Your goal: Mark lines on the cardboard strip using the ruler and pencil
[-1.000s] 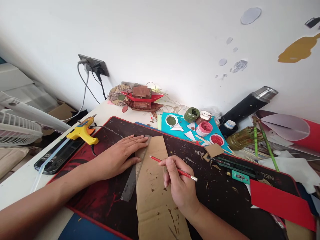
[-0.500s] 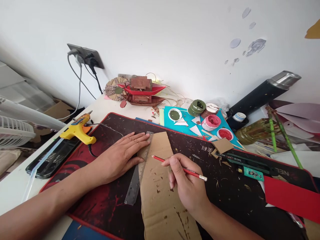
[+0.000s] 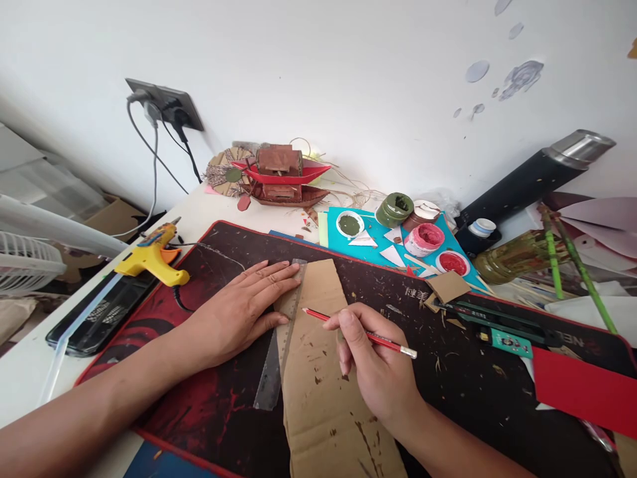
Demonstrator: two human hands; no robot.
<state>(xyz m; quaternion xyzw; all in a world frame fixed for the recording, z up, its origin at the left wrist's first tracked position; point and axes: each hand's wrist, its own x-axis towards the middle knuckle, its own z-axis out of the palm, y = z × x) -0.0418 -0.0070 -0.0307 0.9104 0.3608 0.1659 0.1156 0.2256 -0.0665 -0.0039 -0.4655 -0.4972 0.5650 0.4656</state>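
A long piece of brown cardboard (image 3: 318,405) lies on the black and red mat, with dark scuffs across its surface. Along its left edge rests a clear ruler (image 3: 271,375), slanting partly off the cardboard. My left hand (image 3: 256,302) lies flat over the ruler, fingers stretched out, pressing on it and the cardboard's edge. Between the fingers and thumb of my right hand (image 3: 375,352) is a red pencil (image 3: 323,315). Its tip points left, close to the ruler's edge above the cardboard; whether it touches I cannot tell.
A yellow glue gun (image 3: 154,259) rests on a black case at the left. Behind the mat sit model boats (image 3: 283,176) and open paint jars (image 3: 395,210). To the right are a utility knife (image 3: 502,318), red card (image 3: 582,392) and a black flask (image 3: 517,186).
The camera view has shifted slightly, so the surroundings sit a little differently in the picture. Both hands, the ruler and the pencil keep nearly the same positions on the cardboard.
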